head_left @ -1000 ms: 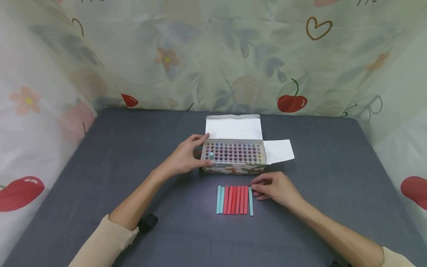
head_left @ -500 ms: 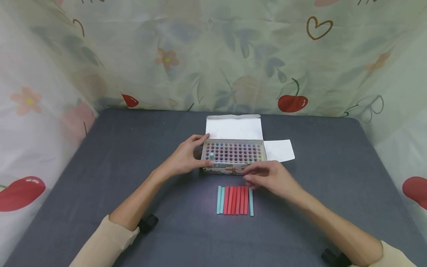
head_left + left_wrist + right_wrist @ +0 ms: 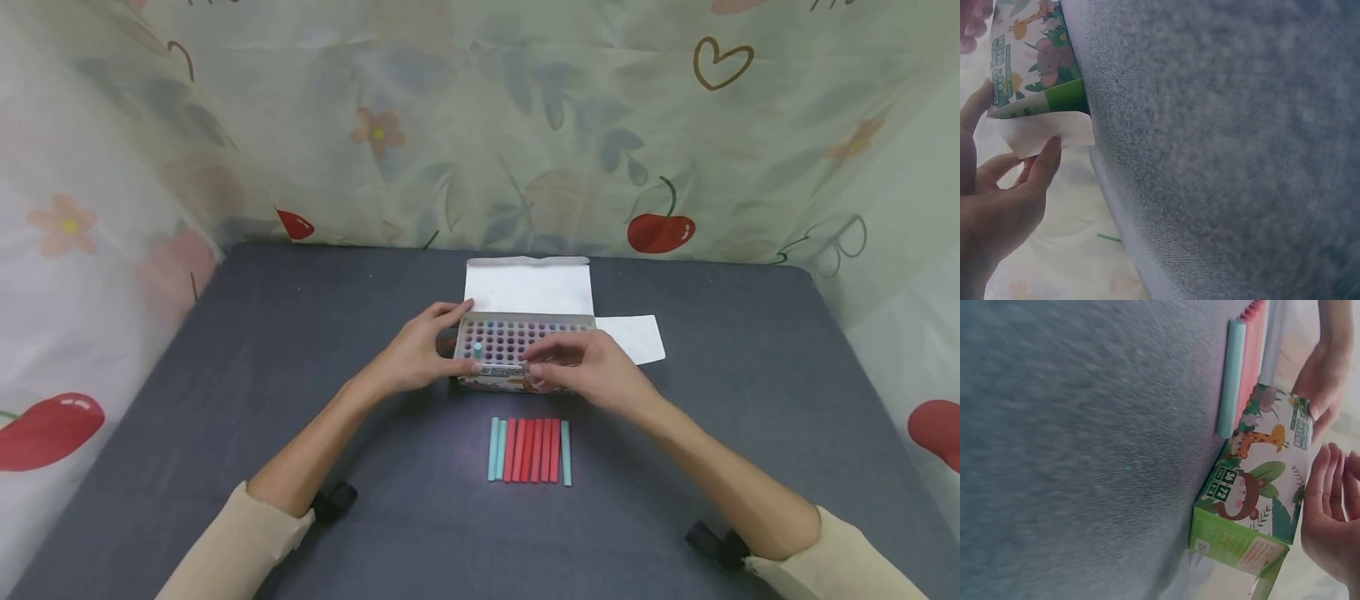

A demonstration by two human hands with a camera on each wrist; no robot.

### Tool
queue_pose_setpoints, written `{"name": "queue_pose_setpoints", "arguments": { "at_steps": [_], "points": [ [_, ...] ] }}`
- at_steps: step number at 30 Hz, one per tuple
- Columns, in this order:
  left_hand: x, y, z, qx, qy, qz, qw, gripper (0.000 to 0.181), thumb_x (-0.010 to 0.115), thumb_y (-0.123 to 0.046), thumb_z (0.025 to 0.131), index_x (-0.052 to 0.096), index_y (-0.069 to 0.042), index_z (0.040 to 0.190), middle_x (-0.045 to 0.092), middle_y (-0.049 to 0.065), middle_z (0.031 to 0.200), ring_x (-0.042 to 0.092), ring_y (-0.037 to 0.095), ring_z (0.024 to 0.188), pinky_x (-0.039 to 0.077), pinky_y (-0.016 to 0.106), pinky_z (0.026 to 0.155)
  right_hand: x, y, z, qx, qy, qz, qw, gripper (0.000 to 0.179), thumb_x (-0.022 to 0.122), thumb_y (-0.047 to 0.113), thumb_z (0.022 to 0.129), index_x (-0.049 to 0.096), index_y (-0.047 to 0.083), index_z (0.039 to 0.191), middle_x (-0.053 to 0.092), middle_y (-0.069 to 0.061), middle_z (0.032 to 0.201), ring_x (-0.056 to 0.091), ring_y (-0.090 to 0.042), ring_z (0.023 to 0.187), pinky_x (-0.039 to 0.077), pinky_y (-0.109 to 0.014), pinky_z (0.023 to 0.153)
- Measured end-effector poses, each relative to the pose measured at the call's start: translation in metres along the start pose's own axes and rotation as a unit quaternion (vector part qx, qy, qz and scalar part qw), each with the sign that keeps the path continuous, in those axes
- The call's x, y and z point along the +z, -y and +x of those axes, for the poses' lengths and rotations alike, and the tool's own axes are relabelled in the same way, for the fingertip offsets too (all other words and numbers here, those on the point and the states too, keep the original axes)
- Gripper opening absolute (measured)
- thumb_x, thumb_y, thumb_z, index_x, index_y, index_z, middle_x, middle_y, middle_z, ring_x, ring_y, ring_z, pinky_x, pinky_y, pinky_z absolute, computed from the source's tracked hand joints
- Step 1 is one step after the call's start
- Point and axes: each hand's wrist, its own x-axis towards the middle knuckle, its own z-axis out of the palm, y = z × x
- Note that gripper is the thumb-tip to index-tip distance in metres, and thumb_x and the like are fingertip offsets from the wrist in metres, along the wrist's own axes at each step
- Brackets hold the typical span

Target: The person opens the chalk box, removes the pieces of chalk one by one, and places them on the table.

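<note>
An open cardboard chalk box (image 3: 480, 383) with a grid of round holes stands at the table's middle. My left hand (image 3: 416, 354) holds its left end, thumb on the front edge and fingers at the back corner. One light-blue chalk (image 3: 477, 350) sticks up from a hole near that thumb. Over the box's right half, my right hand (image 3: 600, 367) reaches in with bent, parted fingers; no chalk shows between them in the right wrist view. In front of the box lies a row of chalk sticks, several red sticks (image 3: 532, 450) between light-blue ones (image 3: 566, 454).
The box's white lid (image 3: 528, 285) stands open at the back, and a side flap (image 3: 633, 337) spreads to the right. Grey cloth (image 3: 420, 517) covers the table. A printed curtain (image 3: 480, 125) hangs behind and at both sides.
My right hand has moved from the rightmost light-blue chalk up and left to over the box. The left hand and the row of chalk have stayed in place.
</note>
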Motion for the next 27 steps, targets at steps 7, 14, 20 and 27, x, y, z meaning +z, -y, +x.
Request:
{"name": "queue_pose_setpoints", "arguments": {
  "at_steps": [7,14,20,27],
  "points": [
    [0.0,0.0,0.001,-0.005,0.002,-0.006,1.0,0.093,0.081,-0.036,0.084,0.027,-0.019,0.159,0.035,0.016,0.151,0.044,0.035,0.133,0.046,0.049,0.099,0.002,0.004,0.017,-0.013,-0.003,0.003,0.9999,0.022,0.076,0.011,0.089,0.074,0.003,0.11,0.071,-0.01,0.102,0.068,-0.024,0.087,0.059,-0.038,0.075],
    [0.0,0.001,0.001,-0.002,0.001,-0.006,1.0,0.093,0.081,-0.036,0.084,0.028,-0.018,0.158,0.037,0.015,0.15,0.044,0.033,0.132,0.046,0.049,0.099,0.002,0.004,0.032,-0.033,-0.007,-0.03,0.999,0.02,0.076,0.015,0.09,0.076,0.009,0.109,0.072,-0.005,0.1,0.067,-0.02,0.088,0.055,-0.034,0.076],
    [0.0,0.002,0.001,0.001,0.001,-0.015,0.9999,0.094,0.082,-0.034,0.083,0.028,-0.018,0.158,0.037,0.016,0.15,0.048,0.034,0.13,0.05,0.045,0.096,0.006,0.001,0.043,-0.03,-0.005,-0.045,0.9986,0.021,0.075,0.015,0.09,0.075,0.009,0.11,0.073,-0.003,0.1,0.068,-0.018,0.088,0.054,-0.033,0.076],
    [-0.001,0.002,0.0,0.009,0.001,-0.01,0.9999,0.093,0.081,-0.035,0.084,0.028,-0.017,0.158,0.038,0.016,0.149,0.046,0.034,0.132,0.048,0.047,0.097,0.01,-0.001,0.052,-0.036,0.019,-0.034,0.9986,0.023,0.074,0.011,0.09,0.074,0.008,0.113,0.073,-0.006,0.106,0.07,-0.017,0.094,0.055,-0.031,0.078]
  ]
}}
